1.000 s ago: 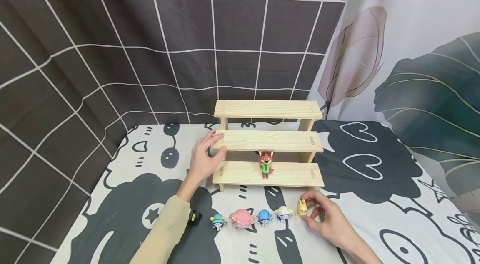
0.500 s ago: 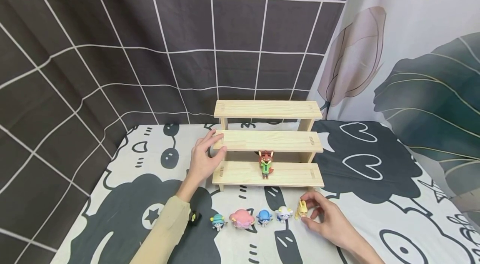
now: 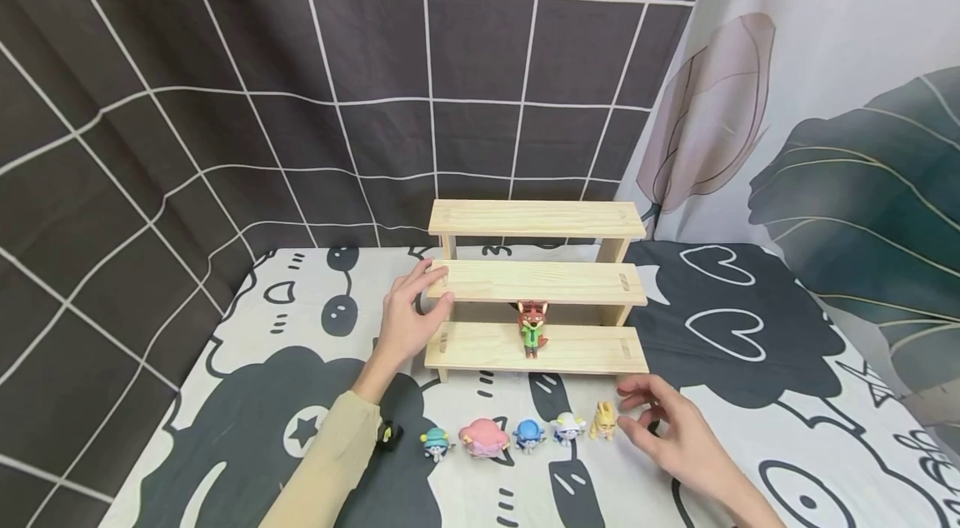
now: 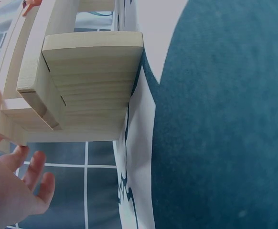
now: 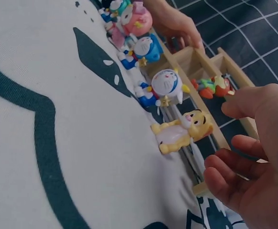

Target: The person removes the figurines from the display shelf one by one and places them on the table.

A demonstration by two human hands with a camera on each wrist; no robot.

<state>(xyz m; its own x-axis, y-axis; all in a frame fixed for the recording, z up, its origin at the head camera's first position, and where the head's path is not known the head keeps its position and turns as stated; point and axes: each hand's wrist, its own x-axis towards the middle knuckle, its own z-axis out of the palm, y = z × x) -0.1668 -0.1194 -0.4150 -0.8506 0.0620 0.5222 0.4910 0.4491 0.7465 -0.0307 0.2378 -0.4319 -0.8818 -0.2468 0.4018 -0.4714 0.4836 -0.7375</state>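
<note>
A three-tier wooden shelf [image 3: 577, 283] [image 4: 91, 81] stands on the printed cloth. A fox figure [image 3: 532, 326] [image 5: 213, 86] stands on its lowest tier. My left hand [image 3: 433, 286] [image 4: 12, 143] holds the left end of the middle tier, fingers on top and thumb under the edge. A yellow figure [image 3: 603, 421] [image 5: 182, 131] stands at the right end of a row on the cloth. My right hand [image 3: 636, 407] [image 5: 227, 140] hovers just right of it, fingers loosely curled, holding nothing.
The row in front of the shelf runs left from a white-hatted figure [image 3: 568, 426] [image 5: 163, 88] through blue [image 3: 528, 433], pink [image 3: 482, 436] and teal [image 3: 437, 443] figures to a small black one [image 3: 388, 433]. Curtains hang behind and to the right.
My right hand has let go of the yellow figure and drawn a little to the right. The figure stays standing in the row. My left hand has not moved.
</note>
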